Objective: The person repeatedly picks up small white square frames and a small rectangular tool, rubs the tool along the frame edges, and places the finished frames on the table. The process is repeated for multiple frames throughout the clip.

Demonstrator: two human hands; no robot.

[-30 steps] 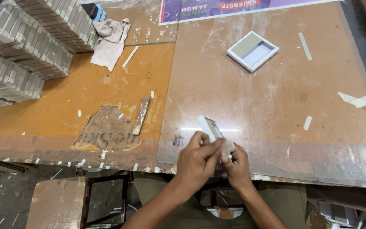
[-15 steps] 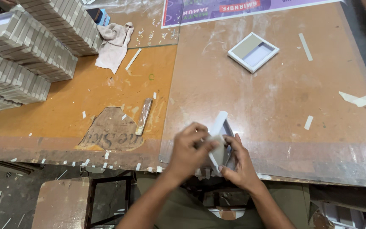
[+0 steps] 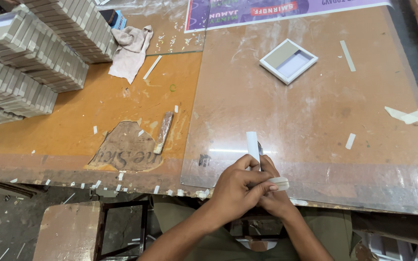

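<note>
Glossy glass sheet [image 3: 315, 121] over scuffed, worn wooden table [image 3: 73, 125]; crumpled cloth rag [image 3: 130, 50] upper left; matt white strip [image 3: 252, 145] looks like paper or plastic.

Worn orange worktable [image 3: 73, 130], glass sheet [image 3: 325, 125], dusty floor [image 3: 6, 227]

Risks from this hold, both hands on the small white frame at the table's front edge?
1. The left hand and right hand grip the small white frame right at the front edge of the glass sheet; a slip could drop it off the table.
2. The fingers sit close to that bare glass edge, so a cut is possible.
3. White scraps litter the glass and could get under the work.
</note>
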